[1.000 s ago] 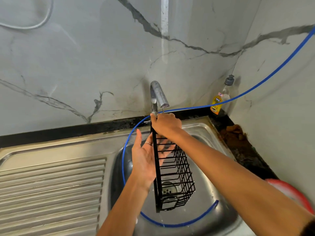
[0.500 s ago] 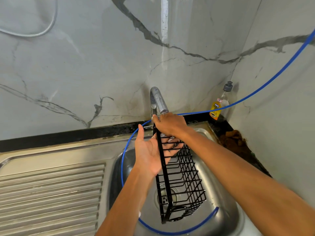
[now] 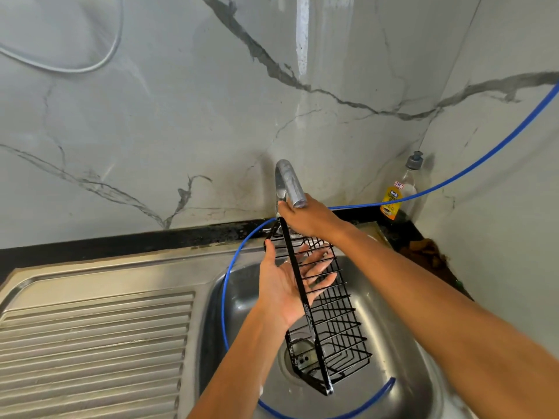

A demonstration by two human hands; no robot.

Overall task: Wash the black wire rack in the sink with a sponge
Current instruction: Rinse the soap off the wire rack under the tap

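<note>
Over the steel sink (image 3: 393,313): black wire rack (image 3: 329,300), held upright.
Top gripped by right hand (image 3: 308,219) under the tap (image 3: 289,182); left hand (image 3: 290,285) laid flat, fingers spread, against it; marble-veined wall (image 3: 181,116) behind.

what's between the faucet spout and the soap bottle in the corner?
Head view: the right hand gripping the black wire rack top, then the blue hose running along the black counter edge toward the soap bottle.

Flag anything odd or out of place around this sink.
A blue hose loops through the sink basin instead of lying clear. Brown debris sits in the right counter corner. No sponge is visible: the left hand lies bare and flat against the rack, whose top the right hand grips.
</note>
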